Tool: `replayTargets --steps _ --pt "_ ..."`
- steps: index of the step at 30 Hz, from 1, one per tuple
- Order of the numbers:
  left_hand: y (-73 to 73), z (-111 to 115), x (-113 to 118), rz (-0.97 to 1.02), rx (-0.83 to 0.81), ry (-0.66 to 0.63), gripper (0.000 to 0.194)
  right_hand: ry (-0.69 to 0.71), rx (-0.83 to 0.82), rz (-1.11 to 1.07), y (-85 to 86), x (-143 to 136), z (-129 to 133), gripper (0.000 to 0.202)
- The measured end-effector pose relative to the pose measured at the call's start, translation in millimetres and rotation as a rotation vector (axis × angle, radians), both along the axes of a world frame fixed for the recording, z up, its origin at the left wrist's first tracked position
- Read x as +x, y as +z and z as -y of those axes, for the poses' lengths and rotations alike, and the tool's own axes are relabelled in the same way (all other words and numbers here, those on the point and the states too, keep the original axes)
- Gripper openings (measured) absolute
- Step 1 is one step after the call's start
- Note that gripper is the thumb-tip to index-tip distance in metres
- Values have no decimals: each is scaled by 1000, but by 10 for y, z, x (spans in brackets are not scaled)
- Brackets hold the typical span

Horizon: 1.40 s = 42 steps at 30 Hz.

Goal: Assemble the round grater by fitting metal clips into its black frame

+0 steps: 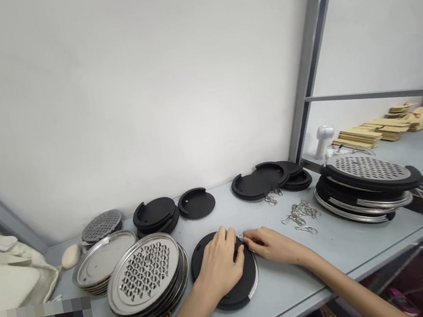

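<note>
We rest a half-spread left hand (218, 260) on the black disc (234, 292) near the surface (289, 281)'s front edge | right hand (262, 245) pinches a metal clip (241, 237) | clip may slip if our pinch loosens

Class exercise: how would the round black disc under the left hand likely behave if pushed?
The black disc probably slides rather than rolls, since it lies flat. It looks stiff: its round outline shows no sag, and a shiny, metallic-looking rim shows at right. Being broad and low, it seems unlikely to tip.
</note>
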State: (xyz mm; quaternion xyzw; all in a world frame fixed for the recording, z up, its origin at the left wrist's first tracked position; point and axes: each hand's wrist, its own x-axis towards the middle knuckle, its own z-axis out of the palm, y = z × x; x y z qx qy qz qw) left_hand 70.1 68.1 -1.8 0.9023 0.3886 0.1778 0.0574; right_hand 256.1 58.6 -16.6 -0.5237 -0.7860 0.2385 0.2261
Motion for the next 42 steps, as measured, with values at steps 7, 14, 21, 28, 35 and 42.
replayTargets --steps 7,14,21,28,35,42 --pt "-19 6 -1 69 23 0 5 12 -2 6 21 13 37 32" --pt "-29 18 -8 89 39 -24 6 2 11 -1 -34 1 28 33" --pt "-9 18 -11 112 49 -35 6 -13 -9 -17 -84 10 26 38" --pt "-28 24 -14 110 48 -28 7 -7 -5 -7 -130 25 1 36" --pt "-35 20 -7 106 49 -23 8 -41 18 13 -137 19 2 33" --pt "-30 23 1 116 28 -15 7 -48 21 58 -68 -2 18 29"
